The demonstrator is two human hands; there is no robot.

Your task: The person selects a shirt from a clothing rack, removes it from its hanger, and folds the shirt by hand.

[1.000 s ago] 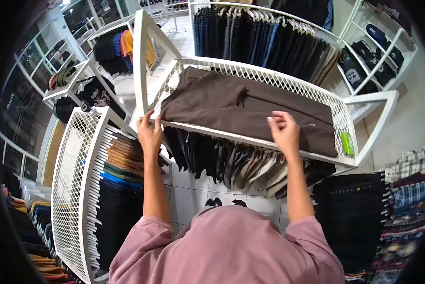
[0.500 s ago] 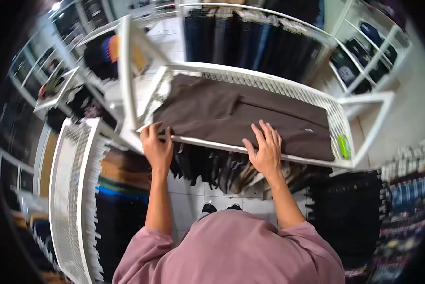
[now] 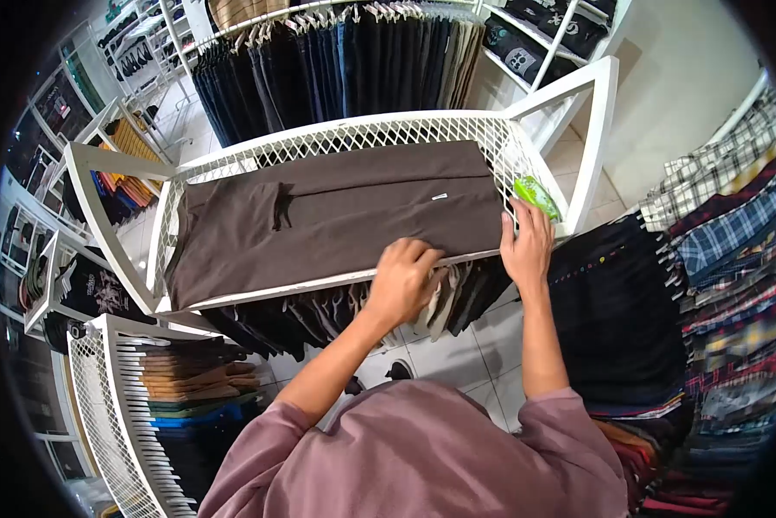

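Dark brown garment (image 3: 345, 216): folded flat inside white mesh rack (image 3: 597, 142). Left hand (image 3: 402, 281): loosely curled at rack's front rim; grip unclear. Right hand (image 3: 528, 246): partly open, no visible hold, near green packet (image 3: 536, 197) at rack's right end. Apparent step: edge alignment. For further adjustment, apply light, even pressure.

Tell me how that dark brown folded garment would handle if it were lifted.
The dark brown folded cloth garment would probably sag and flop: it lies flat with soft creases. Gripped at one edge, it might unfold, since its layers look loosely stacked. It seems unlikely to roll, lying broad and flat in the white metal mesh rack.
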